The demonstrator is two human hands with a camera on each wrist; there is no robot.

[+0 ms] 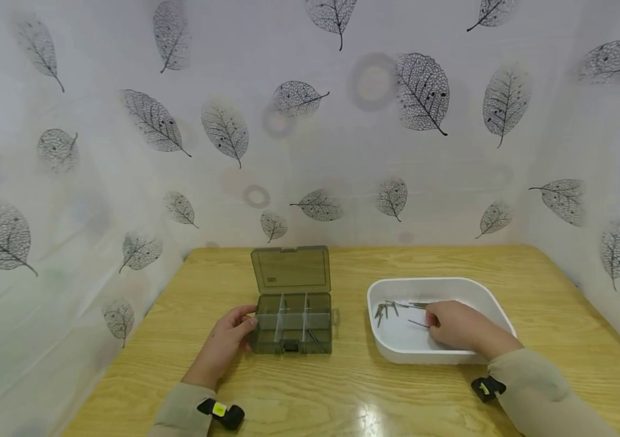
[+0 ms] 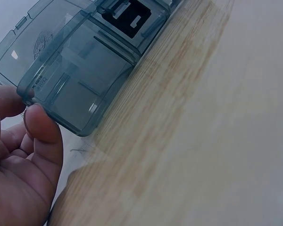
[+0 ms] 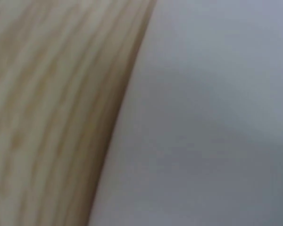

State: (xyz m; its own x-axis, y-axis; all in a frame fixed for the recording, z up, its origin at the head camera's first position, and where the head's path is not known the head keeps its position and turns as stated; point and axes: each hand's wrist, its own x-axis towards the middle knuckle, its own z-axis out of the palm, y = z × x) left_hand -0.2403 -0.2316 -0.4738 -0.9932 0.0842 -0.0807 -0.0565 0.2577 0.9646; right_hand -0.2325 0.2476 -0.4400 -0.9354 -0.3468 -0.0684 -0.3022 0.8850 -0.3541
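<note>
My left hand (image 1: 229,331) is at the left side of a smoky grey plastic compartment box (image 1: 293,349), thumb and fingers pinching its side wall. In the left wrist view the thumb (image 2: 42,125) and a finger meet at the corner of the box (image 2: 85,117). Its hinged lid (image 1: 290,271) stands raised at the back, and thin metal pieces (image 1: 312,335) lie in a front compartment. My right hand (image 1: 454,325) reaches into a white tray (image 1: 391,356), fingers curled down. A thin metal rod (image 1: 418,323) sticks out from its fingertips, which are partly hidden.
Several small screw-like metal pieces (image 1: 386,309) lie in the tray's left part, with more long ones (image 1: 416,304) behind the hand. Tray and box stand apart on a wood-grain table (image 1: 353,388). Leaf-printed sheeting (image 1: 342,152) encloses the back and sides.
</note>
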